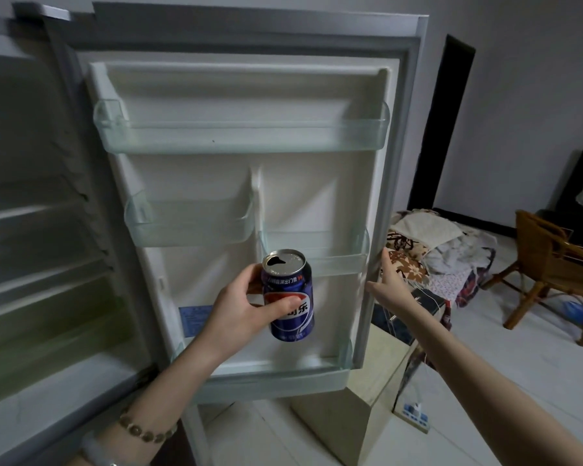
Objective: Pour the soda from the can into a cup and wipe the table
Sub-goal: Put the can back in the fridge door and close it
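My left hand grips a blue soda can upright in front of the open fridge door. The can's top shows an open mouth hole. My right hand reaches to the door's right edge, fingers straight and touching the edge near the lower right shelf. No cup, cloth or table is in view.
The door's clear shelves hold nothing. The fridge interior is at the left. A beige cabinet stands behind the door, with a patterned cloth pile, a wooden chair and a power strip on the floor to the right.
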Motion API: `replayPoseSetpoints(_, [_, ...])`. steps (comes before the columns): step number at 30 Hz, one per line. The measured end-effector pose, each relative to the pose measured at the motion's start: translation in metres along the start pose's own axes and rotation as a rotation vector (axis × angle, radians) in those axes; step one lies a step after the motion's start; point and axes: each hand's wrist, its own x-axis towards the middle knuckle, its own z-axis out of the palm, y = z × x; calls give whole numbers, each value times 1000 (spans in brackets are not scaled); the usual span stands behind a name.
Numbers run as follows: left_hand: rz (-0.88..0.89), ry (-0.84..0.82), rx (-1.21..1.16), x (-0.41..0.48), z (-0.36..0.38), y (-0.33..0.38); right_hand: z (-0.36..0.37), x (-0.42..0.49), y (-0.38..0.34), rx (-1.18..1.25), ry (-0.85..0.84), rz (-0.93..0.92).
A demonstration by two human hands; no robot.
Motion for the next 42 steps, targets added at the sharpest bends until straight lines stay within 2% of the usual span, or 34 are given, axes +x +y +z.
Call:
replayPoseSetpoints(14, [-13, -20, 5, 12, 5, -2, -12, -9, -5, -13, -29, -4])
replayPoseSetpoints(16, [-15, -17, 5, 12, 4, 0, -19, -20, -20, 17, 38, -17])
replayPoseSetpoints(19, [-27, 7, 27, 12, 1, 5, -31, -37, -46, 96, 225, -117])
replayPoseSetpoints(21, [-38, 27, 36, 13, -2, 10, -37, -50, -64, 190, 242, -190])
replayPoseSetpoints(23, [-38, 34, 5, 17, -6, 16, -41, -66, -86, 239, 129, -253])
replayPoseSetpoints(25, [-25, 44, -25, 22, -11, 23, -42, -78, -109, 301, -91, -238])
replayPoseSetpoints(27, [-5, 52, -45, 29, -15, 30, -38, -82, -125, 435, -350, -84])
replayPoseSetpoints(29, [9, 60, -51, 36, -16, 39, -32, -79, -133, 516, -492, 56])
replayPoseSetpoints(31, [18, 65, -46, 45, -18, 46, -29, -76, -139, 593, -551, 111])
replayPoseSetpoints(35, [32, 57, -48, 64, -19, 54, -30, -65, -147, 733, -536, 124])
replayPoseSetpoints(42, [14, 50, -14, 101, -5, 58, -40, -31, -150, 786, -516, 136])
